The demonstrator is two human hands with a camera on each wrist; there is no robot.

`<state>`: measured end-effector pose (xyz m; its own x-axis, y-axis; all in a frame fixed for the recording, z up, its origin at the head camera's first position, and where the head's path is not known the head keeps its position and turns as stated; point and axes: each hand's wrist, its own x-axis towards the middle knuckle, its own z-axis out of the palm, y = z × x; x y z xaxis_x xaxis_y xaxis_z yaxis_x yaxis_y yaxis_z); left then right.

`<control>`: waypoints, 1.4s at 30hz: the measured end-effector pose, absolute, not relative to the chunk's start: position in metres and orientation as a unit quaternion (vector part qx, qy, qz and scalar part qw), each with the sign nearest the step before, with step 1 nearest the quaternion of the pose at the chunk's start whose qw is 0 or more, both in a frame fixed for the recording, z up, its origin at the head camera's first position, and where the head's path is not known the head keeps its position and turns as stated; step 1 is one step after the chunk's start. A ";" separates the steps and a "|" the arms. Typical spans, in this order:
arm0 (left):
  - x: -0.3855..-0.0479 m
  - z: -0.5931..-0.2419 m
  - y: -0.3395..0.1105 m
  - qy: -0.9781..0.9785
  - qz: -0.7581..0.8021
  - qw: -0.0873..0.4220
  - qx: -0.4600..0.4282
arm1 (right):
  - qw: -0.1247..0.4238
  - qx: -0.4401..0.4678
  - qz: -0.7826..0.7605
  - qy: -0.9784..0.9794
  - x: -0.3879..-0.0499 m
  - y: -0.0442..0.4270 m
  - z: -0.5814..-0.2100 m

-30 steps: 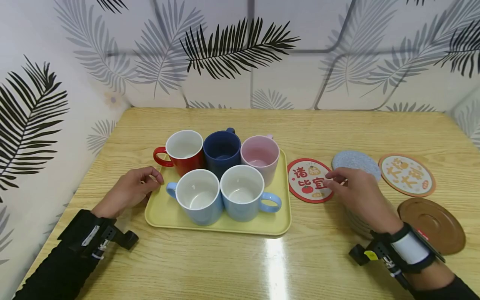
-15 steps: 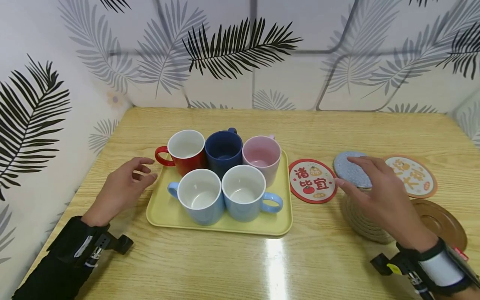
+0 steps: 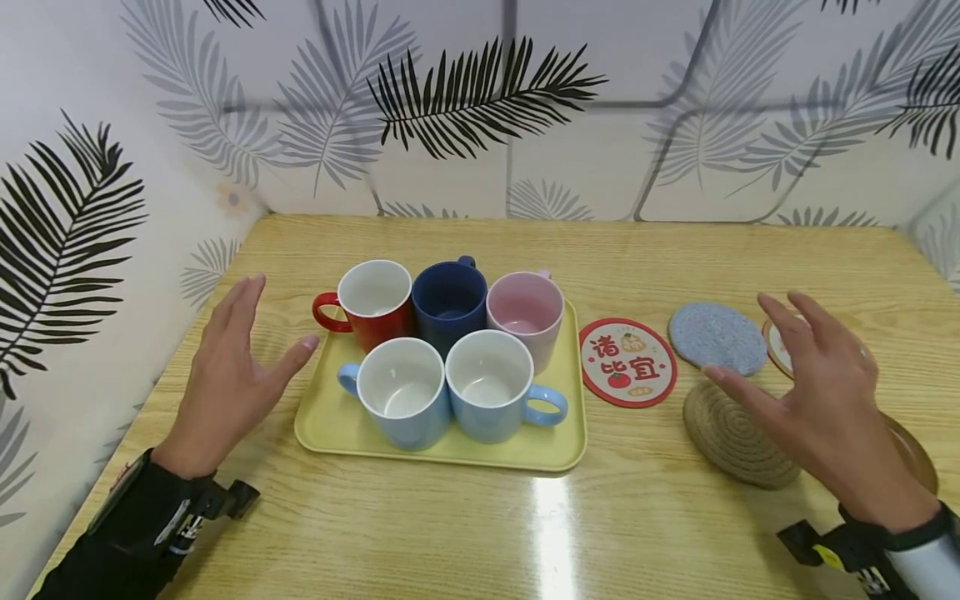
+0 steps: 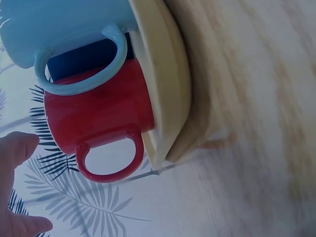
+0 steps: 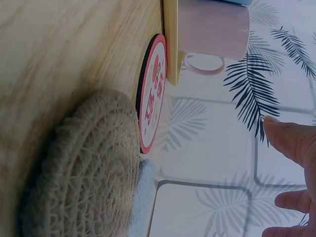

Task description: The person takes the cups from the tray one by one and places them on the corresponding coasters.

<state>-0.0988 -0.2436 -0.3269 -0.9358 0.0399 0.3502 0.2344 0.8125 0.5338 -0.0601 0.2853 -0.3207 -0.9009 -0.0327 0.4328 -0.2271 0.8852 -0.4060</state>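
Note:
My left hand (image 3: 228, 375) hovers just left of the yellow tray (image 3: 315, 429), fingers spread and holding nothing. Nearest to it is the red mug (image 3: 378, 325), its handle pointing left. Beside that on the tray stand a navy mug (image 3: 450, 308), a pink mug (image 3: 536, 333) and two light blue mugs (image 3: 412, 421), all upright. My right hand (image 3: 832, 400), also spread, is raised above the coasters at the right. Under and beside it lie a woven round coaster (image 3: 731, 437), a grey felt coaster (image 3: 716, 337) and a red-rimmed coaster (image 3: 628, 362).
An orange-rimmed coaster (image 3: 780, 350) and a brown round coaster (image 3: 911, 454) lie at the right, partly hidden by my right hand. The wooden table (image 3: 480, 533) meets a leaf-patterned wall (image 3: 450, 183) at the back.
My left hand has left the tray's left edge and opened out. My right hand has drawn back to the right from the red-rimmed coaster, its fingers spreading. The mugs and tray stay put.

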 end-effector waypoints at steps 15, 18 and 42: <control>-0.097 -0.335 -0.238 -0.943 -0.301 0.122 -0.077 | 0.201 0.070 0.211 -0.954 -0.054 0.287 -0.332; -0.100 -0.335 -0.236 -0.943 -0.303 0.109 -0.077 | 0.188 0.066 0.205 -0.958 -0.054 0.287 -0.333; -0.139 -0.334 -0.222 -0.914 -0.354 0.113 -0.164 | 0.165 0.081 0.205 -0.961 -0.054 0.279 -0.338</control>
<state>-0.1391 -0.2217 -0.3337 -0.9211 0.2194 0.3216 0.3788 0.6955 0.6105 -0.0540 0.2787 -0.3379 -0.9323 -0.0879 0.3509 -0.2232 0.9031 -0.3669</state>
